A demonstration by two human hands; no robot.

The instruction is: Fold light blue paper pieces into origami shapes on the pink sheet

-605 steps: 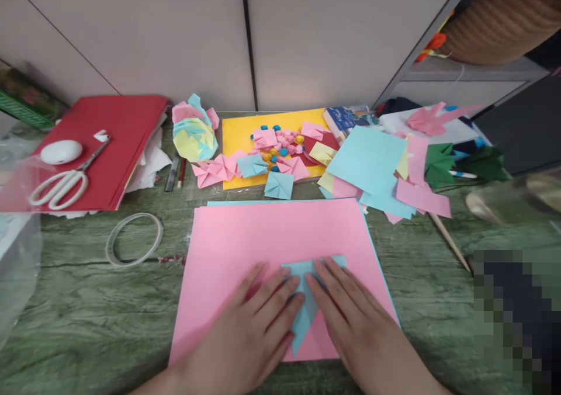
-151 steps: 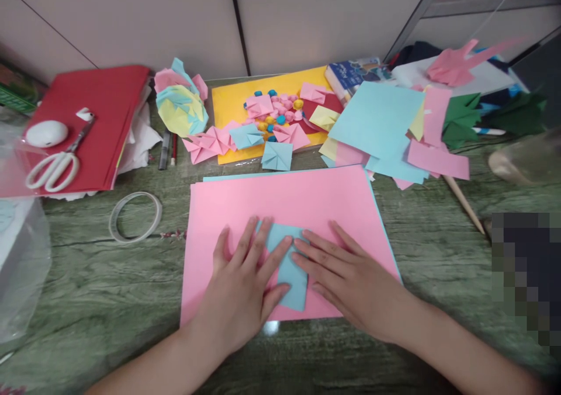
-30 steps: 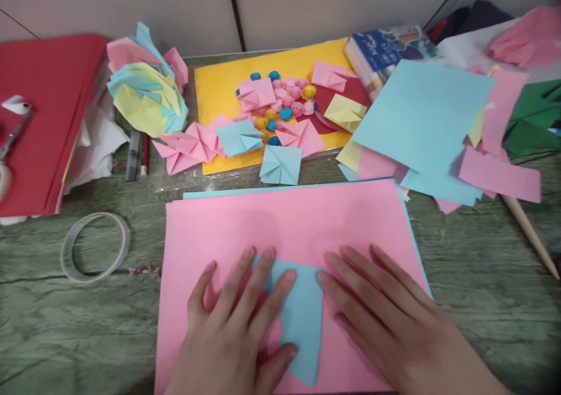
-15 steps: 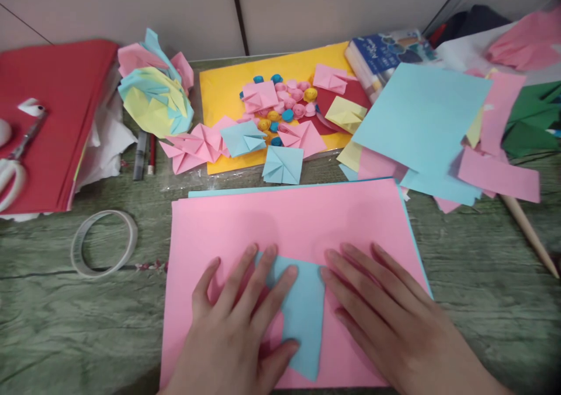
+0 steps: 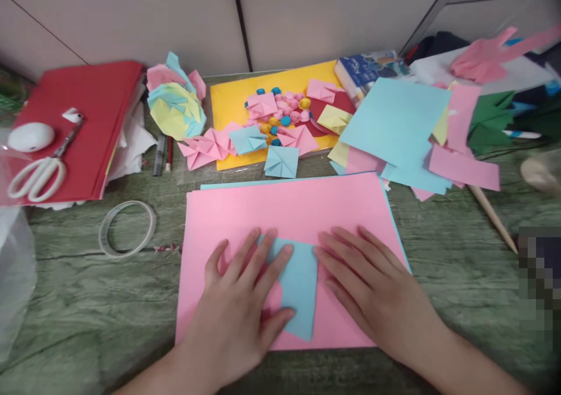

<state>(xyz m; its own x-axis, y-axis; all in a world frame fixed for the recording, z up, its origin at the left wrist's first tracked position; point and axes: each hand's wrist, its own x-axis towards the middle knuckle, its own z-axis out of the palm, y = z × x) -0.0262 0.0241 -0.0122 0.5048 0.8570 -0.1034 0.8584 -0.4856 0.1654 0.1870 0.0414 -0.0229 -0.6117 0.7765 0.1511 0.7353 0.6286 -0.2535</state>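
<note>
A folded light blue paper [image 5: 298, 287] lies on a stack of pink sheets [image 5: 232, 208], with a blue sheet showing at the stack's far edge. My left hand [image 5: 239, 307] is open, its fingers spread; the index finger and thumb rest on the blue paper and the other fingers reach its far left corner. On the other side, my right hand [image 5: 372, 284] lies flat and open, its index fingertip touching the paper's right edge near the upper corner. The palms cover part of the pink sheets.
Behind the stack, a yellow sheet [image 5: 232, 100] bears rolled paper bits and folded squares. Loose blue paper [image 5: 394, 123] and pink strips lie right, near a wooden stick [image 5: 494, 219]. At left are a tape roll [image 5: 103, 231], white scissors [image 5: 39, 176] and red sheets [image 5: 94, 108].
The view has shifted and widened, showing more of both table sides. Both hands keep nearly the same place on the blue paper.
</note>
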